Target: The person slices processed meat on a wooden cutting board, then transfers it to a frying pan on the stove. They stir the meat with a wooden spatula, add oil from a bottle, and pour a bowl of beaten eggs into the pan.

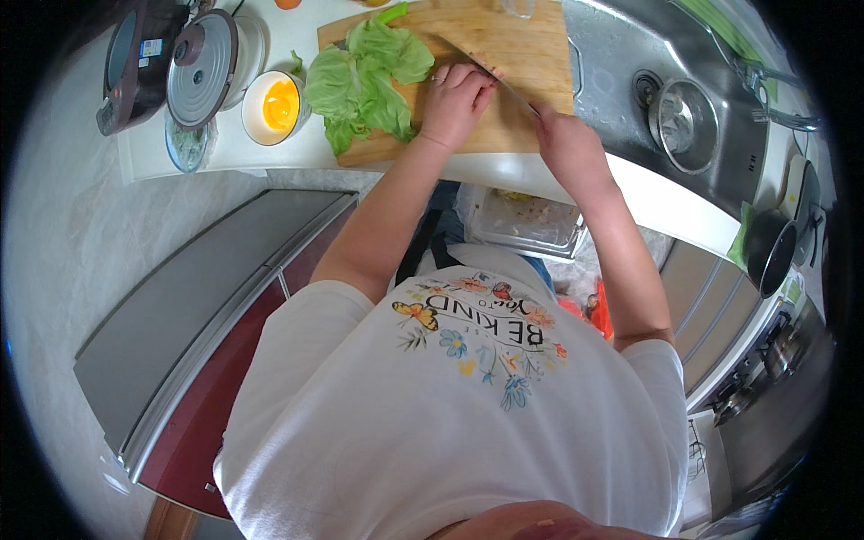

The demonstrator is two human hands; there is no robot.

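My right hand [572,140] grips the handle of a kitchen knife [466,54], whose blade slants across the wooden cutting board [533,61]. Close beside the blade, the bent fingers of my left hand [460,94] press down on the board. Whatever lies under those fingertips is hidden. Small reddish-brown food bits [497,71] sit along the far side of the blade. Green lettuce leaves [368,74] cover the board's left part and reach past its left edge.
Left of the board stand a bowl of egg yolks [280,106], a grey lid [202,67] and a dark pot-like appliance [131,74]. The steel sink [607,40] at right holds a metal bowl [702,128]. Below the counter's edge is an open drawer or bin [533,219].
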